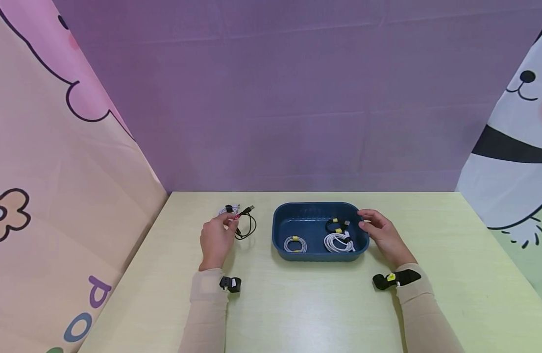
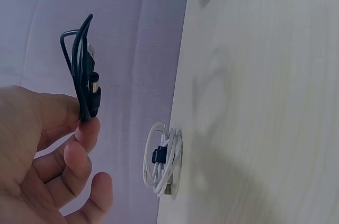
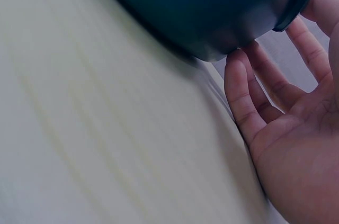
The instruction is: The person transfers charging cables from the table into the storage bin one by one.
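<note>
The left hand (image 1: 217, 241) pinches a coiled black cable (image 1: 252, 226) between thumb and fingertips, left of the blue bin (image 1: 317, 257). In the left wrist view the black cable (image 2: 79, 70) is held clear of the table by the left hand (image 2: 47, 155). The right hand (image 1: 385, 238) touches the bin's right end; in the right wrist view the fingers of the right hand (image 3: 286, 91) lie against the bin wall (image 3: 212, 12). Inside the bin are a grey coil (image 1: 295, 244), a white coil (image 1: 338, 242) and a black coil (image 1: 337, 226) at the right.
Behind the left hand a white coiled cable (image 1: 229, 210) with a black tie lies on the pale table (image 1: 315, 304); it also shows as a white coil (image 2: 164, 160) in the left wrist view. A purple curtain (image 1: 297, 98) hangs behind the table, with patterned cloths at both sides.
</note>
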The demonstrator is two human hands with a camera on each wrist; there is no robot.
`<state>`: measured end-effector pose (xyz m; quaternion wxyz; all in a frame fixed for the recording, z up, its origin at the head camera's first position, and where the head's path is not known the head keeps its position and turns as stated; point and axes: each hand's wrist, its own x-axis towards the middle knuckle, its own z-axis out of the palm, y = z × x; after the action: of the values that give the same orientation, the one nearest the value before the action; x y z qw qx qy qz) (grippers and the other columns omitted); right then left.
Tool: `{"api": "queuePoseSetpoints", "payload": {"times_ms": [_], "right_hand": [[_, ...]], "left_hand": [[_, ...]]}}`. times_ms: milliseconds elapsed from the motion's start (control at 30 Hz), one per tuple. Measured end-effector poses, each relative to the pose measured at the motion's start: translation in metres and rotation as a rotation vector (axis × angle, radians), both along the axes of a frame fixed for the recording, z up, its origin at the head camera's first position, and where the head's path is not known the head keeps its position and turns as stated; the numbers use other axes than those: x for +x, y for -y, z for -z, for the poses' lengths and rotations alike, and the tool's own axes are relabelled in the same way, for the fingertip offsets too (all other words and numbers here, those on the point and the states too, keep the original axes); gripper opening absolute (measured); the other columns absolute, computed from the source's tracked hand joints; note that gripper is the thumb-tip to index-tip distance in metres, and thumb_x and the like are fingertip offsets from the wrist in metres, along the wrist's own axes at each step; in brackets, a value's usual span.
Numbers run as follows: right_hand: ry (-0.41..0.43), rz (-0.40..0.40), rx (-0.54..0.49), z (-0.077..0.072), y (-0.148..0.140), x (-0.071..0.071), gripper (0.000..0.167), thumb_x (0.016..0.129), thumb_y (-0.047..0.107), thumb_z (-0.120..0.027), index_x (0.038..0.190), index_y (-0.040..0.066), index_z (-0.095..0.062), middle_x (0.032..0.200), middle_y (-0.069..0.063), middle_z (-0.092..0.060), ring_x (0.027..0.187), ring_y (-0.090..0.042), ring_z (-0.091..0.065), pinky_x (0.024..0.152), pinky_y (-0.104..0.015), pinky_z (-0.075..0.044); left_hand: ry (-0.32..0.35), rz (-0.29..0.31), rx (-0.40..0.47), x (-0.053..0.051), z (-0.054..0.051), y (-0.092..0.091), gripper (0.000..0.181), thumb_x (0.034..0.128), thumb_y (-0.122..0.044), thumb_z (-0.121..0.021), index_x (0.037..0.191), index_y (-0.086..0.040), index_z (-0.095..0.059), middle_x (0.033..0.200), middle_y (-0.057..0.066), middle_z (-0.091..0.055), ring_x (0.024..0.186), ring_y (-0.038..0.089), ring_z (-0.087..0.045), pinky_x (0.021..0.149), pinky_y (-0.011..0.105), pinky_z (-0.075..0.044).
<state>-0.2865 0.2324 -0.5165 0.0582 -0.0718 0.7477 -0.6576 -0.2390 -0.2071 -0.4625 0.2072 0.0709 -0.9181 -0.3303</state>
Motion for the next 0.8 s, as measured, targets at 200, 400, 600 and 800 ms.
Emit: {"api": "queuePoseSetpoints", "payload": {"times_ms": [200,400,600,800], "right_hand": [[0.007,0.004,-0.003,0.0003,-0.0010,-0.0005,0.050,0.101,0.034,-0.065,0.142,0.009,-0.051,0.130,0.005,-0.051,0.112,-0.006,-0.055,0.092,-0.014,-0.050],[0.004,-0.001,-0.008,0.0004,-0.0009,-0.0006,0.049,0.101,0.033,-0.065,0.142,0.009,-0.051,0.129,0.006,-0.051,0.111,-0.006,-0.056,0.092,-0.014,-0.050],[-0.004,-0.005,-0.010,0.0006,-0.0009,-0.0005,0.048,0.101,0.033,-0.065,0.142,0.010,-0.052,0.128,0.007,-0.052,0.110,-0.006,-0.056,0.092,-0.014,-0.050],[0.003,-0.002,-0.010,0.0007,-0.0008,-0.0004,0.048,0.101,0.034,-0.065,0.142,0.010,-0.052,0.128,0.007,-0.052,0.110,-0.006,-0.056,0.092,-0.014,-0.050]], "left_hand": [[0.001,0.016,0.022,-0.0006,-0.0012,-0.0014,0.019,0.0955,-0.019,-0.071,0.110,-0.009,-0.078,0.090,0.009,-0.076,0.051,0.011,-0.045,0.051,0.029,-0.032],[0.003,0.020,0.035,-0.0003,-0.0035,-0.0032,0.018,0.0955,-0.018,-0.071,0.109,-0.009,-0.078,0.090,0.010,-0.076,0.053,0.012,-0.048,0.052,0.030,-0.033],[0.004,0.022,0.040,0.0006,-0.0047,-0.0042,0.019,0.0956,-0.018,-0.071,0.110,-0.009,-0.078,0.090,0.010,-0.076,0.052,0.012,-0.047,0.052,0.029,-0.032],[-0.003,0.024,0.044,0.0015,-0.0051,-0.0039,0.019,0.0960,-0.018,-0.071,0.111,-0.008,-0.077,0.090,0.011,-0.075,0.050,0.012,-0.044,0.050,0.029,-0.031]]}}
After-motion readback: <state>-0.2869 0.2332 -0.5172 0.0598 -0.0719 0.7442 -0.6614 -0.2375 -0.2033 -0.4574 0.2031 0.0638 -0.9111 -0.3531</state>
